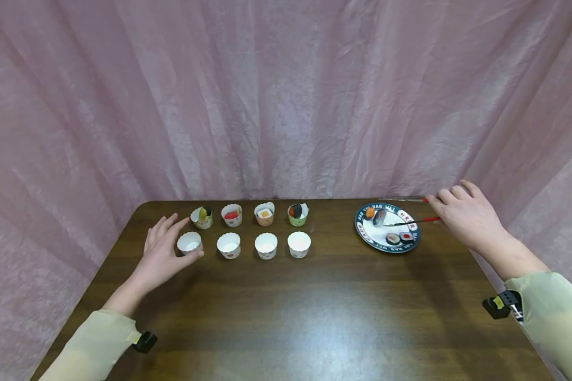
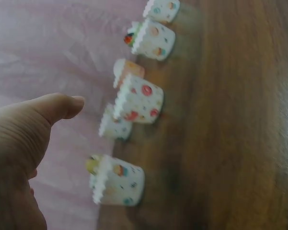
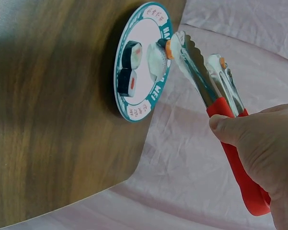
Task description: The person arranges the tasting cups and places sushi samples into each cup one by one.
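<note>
My left hand (image 1: 159, 256) is at the near-left white paper cup (image 1: 189, 244), thumb and fingers spread apart around it. In the left wrist view the thumb (image 2: 62, 106) stands clear of the cups; whether any finger touches one, I cannot tell. My right hand (image 1: 472, 218) grips red-handled metal tongs (image 3: 237, 165), their arms apart. The tong tips are over the plate (image 1: 386, 247), close to a grey-striped nigiri (image 1: 379, 217). Also on that plate lie an orange-topped piece (image 1: 369, 212) and two dark-wrapped sushi rolls (image 1: 393, 239).
Three more white paper cups (image 1: 266, 247) continue the near row. Behind them stands a row of patterned cups (image 1: 231, 219) holding toy-like food pieces, one cup (image 1: 297, 221) green. A pink curtain (image 1: 286, 106) hangs behind the brown wooden table (image 1: 267, 317).
</note>
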The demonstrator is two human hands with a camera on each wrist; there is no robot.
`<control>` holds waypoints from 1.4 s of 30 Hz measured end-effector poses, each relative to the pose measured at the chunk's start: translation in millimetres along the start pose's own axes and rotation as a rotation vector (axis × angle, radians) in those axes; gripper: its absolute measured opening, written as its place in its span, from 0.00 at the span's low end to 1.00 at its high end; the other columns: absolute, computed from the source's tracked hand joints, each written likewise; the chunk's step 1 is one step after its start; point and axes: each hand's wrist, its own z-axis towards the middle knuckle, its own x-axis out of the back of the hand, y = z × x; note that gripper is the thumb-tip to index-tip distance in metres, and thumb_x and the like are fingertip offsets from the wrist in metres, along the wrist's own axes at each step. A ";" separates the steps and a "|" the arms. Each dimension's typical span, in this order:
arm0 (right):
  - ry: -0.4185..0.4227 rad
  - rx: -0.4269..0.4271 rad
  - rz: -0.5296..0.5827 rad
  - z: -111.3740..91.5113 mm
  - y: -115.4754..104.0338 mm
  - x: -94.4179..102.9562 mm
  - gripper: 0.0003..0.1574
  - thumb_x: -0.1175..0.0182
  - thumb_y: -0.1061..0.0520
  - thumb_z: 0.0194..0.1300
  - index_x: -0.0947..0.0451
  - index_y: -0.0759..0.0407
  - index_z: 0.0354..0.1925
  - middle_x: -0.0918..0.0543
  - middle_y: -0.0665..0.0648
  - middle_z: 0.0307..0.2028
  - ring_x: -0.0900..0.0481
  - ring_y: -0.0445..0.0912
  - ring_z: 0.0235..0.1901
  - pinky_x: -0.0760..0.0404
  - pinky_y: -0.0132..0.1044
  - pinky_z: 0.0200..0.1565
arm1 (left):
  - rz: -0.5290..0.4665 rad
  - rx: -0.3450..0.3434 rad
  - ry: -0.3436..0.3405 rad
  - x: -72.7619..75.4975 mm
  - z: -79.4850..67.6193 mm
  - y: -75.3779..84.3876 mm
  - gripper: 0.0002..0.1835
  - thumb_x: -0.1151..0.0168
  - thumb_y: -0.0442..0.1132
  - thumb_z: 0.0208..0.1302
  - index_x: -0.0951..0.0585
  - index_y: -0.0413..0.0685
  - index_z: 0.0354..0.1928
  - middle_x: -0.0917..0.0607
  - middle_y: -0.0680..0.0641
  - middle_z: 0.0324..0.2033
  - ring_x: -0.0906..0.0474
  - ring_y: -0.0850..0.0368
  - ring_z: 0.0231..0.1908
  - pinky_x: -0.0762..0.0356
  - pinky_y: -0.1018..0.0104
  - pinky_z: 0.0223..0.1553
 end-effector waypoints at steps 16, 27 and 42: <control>-0.046 -0.030 0.011 -0.5 -2.8 -9.9 0.35 0.17 0.59 0.42 0.17 0.66 0.51 0.20 0.63 0.38 0.22 0.64 0.44 0.34 0.68 0.61 | 0.019 0.282 -0.047 -30.2 1.1 -55.9 0.54 0.22 0.59 0.54 0.35 0.31 0.72 0.47 0.23 0.73 0.60 0.21 0.73 0.67 0.24 0.67; -0.161 -0.059 0.000 20.8 -8.4 -12.1 0.29 0.19 0.55 0.49 0.16 0.64 0.49 0.19 0.61 0.39 0.23 0.63 0.46 0.34 0.67 0.60 | 0.019 0.319 -0.047 -41.4 3.3 -66.1 0.51 0.23 0.59 0.53 0.33 0.32 0.69 0.47 0.23 0.73 0.60 0.21 0.72 0.69 0.22 0.66; -0.285 -0.082 0.013 61.8 -29.2 -10.6 0.09 0.29 0.55 0.56 0.16 0.60 0.30 0.21 0.61 0.32 0.23 0.62 0.42 0.32 0.61 0.55 | 0.004 0.346 -0.057 -43.3 3.1 -61.3 0.50 0.24 0.59 0.55 0.33 0.30 0.67 0.48 0.24 0.74 0.61 0.22 0.73 0.69 0.23 0.67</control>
